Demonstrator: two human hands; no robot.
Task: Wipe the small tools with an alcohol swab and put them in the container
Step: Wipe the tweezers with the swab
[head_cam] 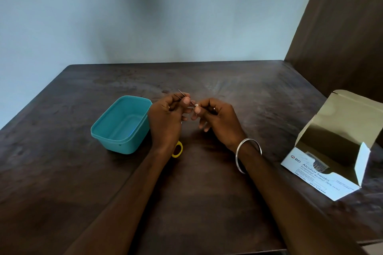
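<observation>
My left hand point(165, 114) pinches thin metal tools point(182, 95), needle-like, between thumb and fingers; two slim ends stick up and away past the fingertips. How many are in the bunch I can't tell. My right hand point(215, 118) pinches a small white alcohol swab point(196, 106) at the near ends of those tools, thumb on top, remaining fingers loosely curled below. Both hands are held above the middle of the table point(228, 93), not resting on it.

The teal container point(122, 124) sits open just left of my left hand, toward the table's left edge; I see nothing in it. A yellow loop point(177, 149), probably a scissor handle, pokes out from under my left wrist. The open alcohol swab box point(329, 157) stands well apart by the right edge.

Step in hand, as I judge it: wiping the needle-like tools.

Notes for doing it well:
- Keep the swab folded around the metal, not just brushing one side.
- Draw the swab along the length, away from the pinching fingers, and mind the points.
- Shift my left pinch afterwards so the covered stretch gets wiped too.
- Thin, slick metal slips easily; hold firm, pull slow.
- The container is close, so the drop is a short move left; release low over it so nothing bounces out.
</observation>
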